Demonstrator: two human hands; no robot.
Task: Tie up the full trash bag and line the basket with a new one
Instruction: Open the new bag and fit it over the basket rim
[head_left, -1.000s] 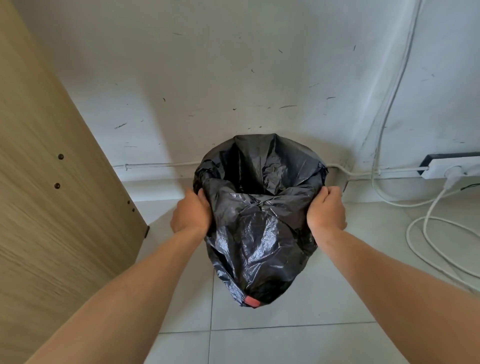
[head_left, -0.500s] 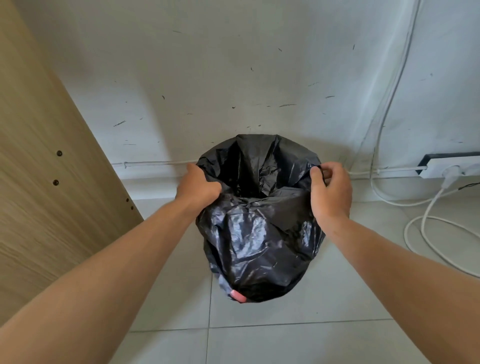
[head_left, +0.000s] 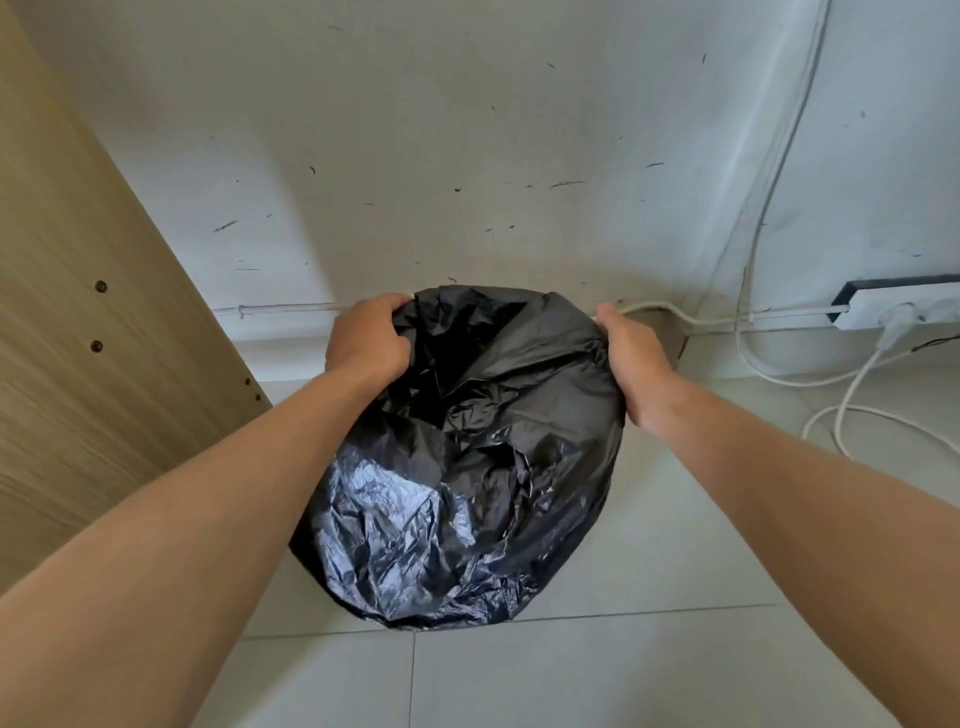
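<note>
Left hand (head_left: 366, 343): head view; fingers curled over the far-left edge of the black trash bag (head_left: 467, 467), gripping the film at the rim.
Right hand (head_left: 631, 358): palm laid against the far-right edge of the bag; the fingertips are hidden behind the plastic, so a firm grip on the film is judged likely, not seen outright.
Change over 1 second: both hands have travelled from the near sides of the rim to its far sides, close to the wall (head_left: 467, 130); the bag skirt, which left a red patch of the basket showing at the near bottom, now hides the basket completely.
Meaning for the task: judged to be the late part of lining, the new bag being stretched and seated round the rim; the far edge appears to be the last part tucked. No tied full bag is in view.
Bag appearance: thin, glossy, heavily creased film; mouth open and dark inside, sagging inward; near face catches bluish highlights; skirt reaches down to the tiled floor (head_left: 623, 675).
Bag position: on the floor at the foot of the wall, centre of view, between both forearms.
Surroundings: wooden panel (head_left: 78, 364) at left; white cables (head_left: 841, 415) and power strip (head_left: 898, 306) at far right, apart from the bag.
</note>
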